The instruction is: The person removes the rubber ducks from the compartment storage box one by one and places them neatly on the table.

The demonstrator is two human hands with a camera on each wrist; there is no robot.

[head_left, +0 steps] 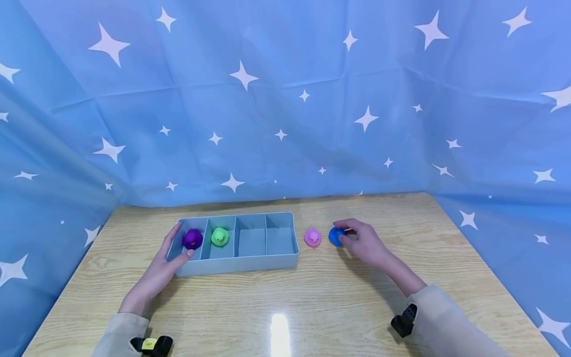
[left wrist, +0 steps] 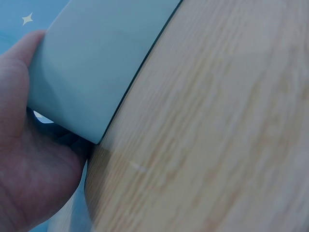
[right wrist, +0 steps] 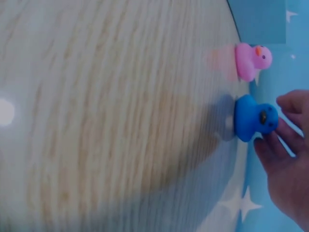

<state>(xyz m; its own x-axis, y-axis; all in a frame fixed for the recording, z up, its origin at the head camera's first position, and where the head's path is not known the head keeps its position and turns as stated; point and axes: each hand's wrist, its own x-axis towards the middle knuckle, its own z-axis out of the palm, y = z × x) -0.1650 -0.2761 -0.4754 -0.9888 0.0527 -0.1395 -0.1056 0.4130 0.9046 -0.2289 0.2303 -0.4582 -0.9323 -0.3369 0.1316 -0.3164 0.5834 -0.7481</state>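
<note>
Left hand (head_left: 157, 271) clamps the left end of the tray (head_left: 241, 264); right hand (head_left: 366, 244), fingers parted around the blue duck (right wrist: 246, 118) on the table (head_left: 232, 312), beside the pink duck (head_left: 313, 238) — seemingly reaching; next needs a pinch.

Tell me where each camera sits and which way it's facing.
Head: worn on the person's head, facing forward and down at the four-compartment tray and wood-grain tabletop; left hand, right hand and both sleeves show.
Left wrist: on that wrist, facing the tray's outer wall and the tabletop; part of the left hand shows.
Right wrist: on that wrist, facing the tabletop, blue rubber duck and pink rubber duck; part of the right hand shows.
Shared: head and right wrist both show those two ducks.
</note>
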